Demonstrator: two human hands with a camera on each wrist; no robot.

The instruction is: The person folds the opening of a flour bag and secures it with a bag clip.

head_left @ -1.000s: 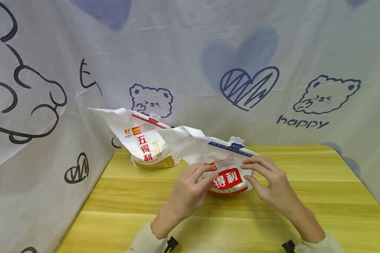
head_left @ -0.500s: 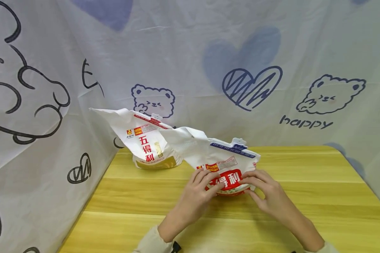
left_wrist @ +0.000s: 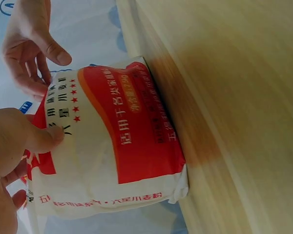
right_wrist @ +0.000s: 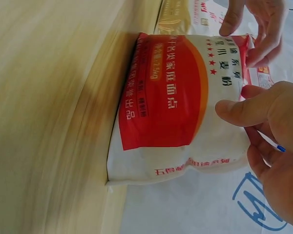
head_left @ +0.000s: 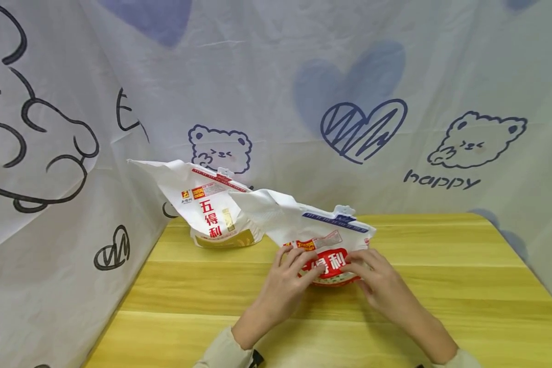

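A white and red flour bag [head_left: 331,263] stands upright on the wooden table, its top closed by a blue-marked clip strip [head_left: 336,221]. My left hand [head_left: 280,278] touches the bag's left front with spread, slightly bent fingers. On the right front side rests my right hand [head_left: 386,281]; its thumb [right_wrist: 229,109] lies on the bag's white part in the right wrist view. The left thumb [left_wrist: 51,139] presses the bag's front in the left wrist view. Behind and to the left stands a second flour bag [head_left: 211,209], white and gold, with a red-marked clip strip [head_left: 221,179].
The yellow wooden table [head_left: 188,286] extends around both bags. A printed cloth [head_left: 267,92] with hearts and bears hangs behind and at the left. The front bag's folded top overlaps the rear bag in the head view.
Both hands have moved lower on the front bag, and the right hand has come in against its right side. The front bag's top sits slightly lower. The rear bag stays put.
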